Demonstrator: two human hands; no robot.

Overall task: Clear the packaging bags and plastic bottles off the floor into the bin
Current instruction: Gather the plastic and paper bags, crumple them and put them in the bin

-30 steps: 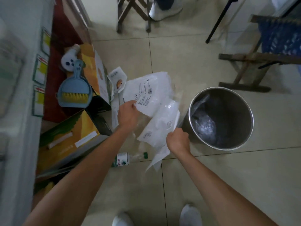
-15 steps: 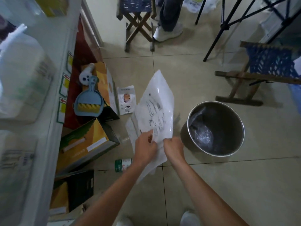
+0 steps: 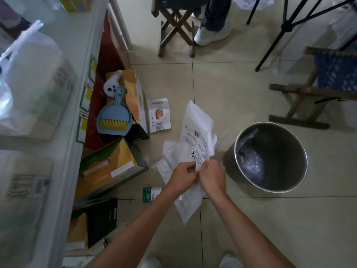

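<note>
A bundle of white plastic packaging bags [image 3: 195,136] hangs above the floor, gripped together by my left hand [image 3: 182,177] and my right hand [image 3: 211,176], which touch at its middle. The bags sit just left of the round metal bin [image 3: 270,157], which holds a crumpled clear bag. A small white snack packet [image 3: 159,115] lies flat on the tiles further back. A plastic bottle with a green label [image 3: 149,194] lies on the floor under my left forearm, partly hidden.
Yellow cardboard boxes [image 3: 108,167] and a blue dustpan with brush [image 3: 114,117] crowd the left, beside a white shelf unit [image 3: 63,171]. A wooden folding stool [image 3: 313,89] stands behind the bin. A seated person's shoe [image 3: 210,35] and a tripod leg [image 3: 270,41] are at the back.
Both hands have come together on the bags, which were lifted off the floor and bunched up. The view has pulled back and higher, showing more of the shelf and the room.
</note>
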